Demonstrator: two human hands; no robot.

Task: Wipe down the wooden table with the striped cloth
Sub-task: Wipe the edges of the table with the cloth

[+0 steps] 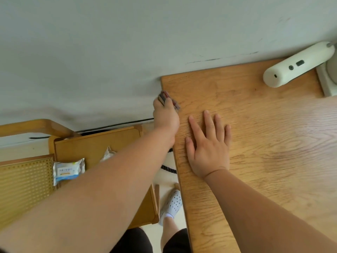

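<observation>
Left hand (165, 114): we grip the cloth (168, 99) at the table (264, 143) edge, beside the wall (109, 42).
Right hand (207, 143): spread flat on the wood.

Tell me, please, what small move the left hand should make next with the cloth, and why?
Probably draw the striped cloth along the wooden table edge toward the body. The left hand grips it at the left edge near the far corner, and the right hand rests flat beside it, so that edge looks open.
</observation>
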